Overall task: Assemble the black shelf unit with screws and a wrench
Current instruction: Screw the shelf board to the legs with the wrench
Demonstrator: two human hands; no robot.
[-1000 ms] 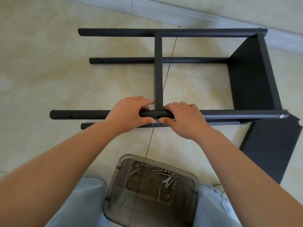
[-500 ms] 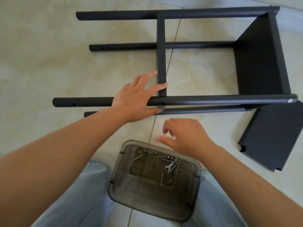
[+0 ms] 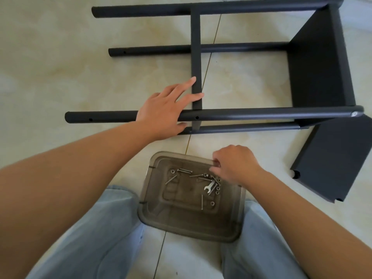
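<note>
The tiled floor point(image 3: 60, 67) fills the scene, and on it the black shelf unit point(image 3: 314, 63) lies on its side, its solid panel at the right and four round poles running out to the left. A flat crossbar point(image 3: 196, 57) spans from the far pole to the near upper pole point(image 3: 261, 113), which shows small holes along its side and a screw head at its right end. A loose black panel point(image 3: 338, 160) rests on the floor at the near right, just beside the unit's corner.

Between your knees, in pale blue jeans point(image 3: 96, 234), sits a smoky clear plastic tray point(image 3: 191, 222). In its far right part lie scattered screws point(image 3: 202, 202), nuts and a small silver wrench point(image 3: 209, 187).

Your left hand point(image 3: 167, 111) rests wide on the near upper pole, fingers straight and reaching across to the crossbar where the two meet, thumb under the pole. Your right hand point(image 3: 235, 166) is over the tray's far right corner, fingers curled down among the hardware; it may be pinching a piece, but the fingertips hide that, so you cannot tell.
</note>
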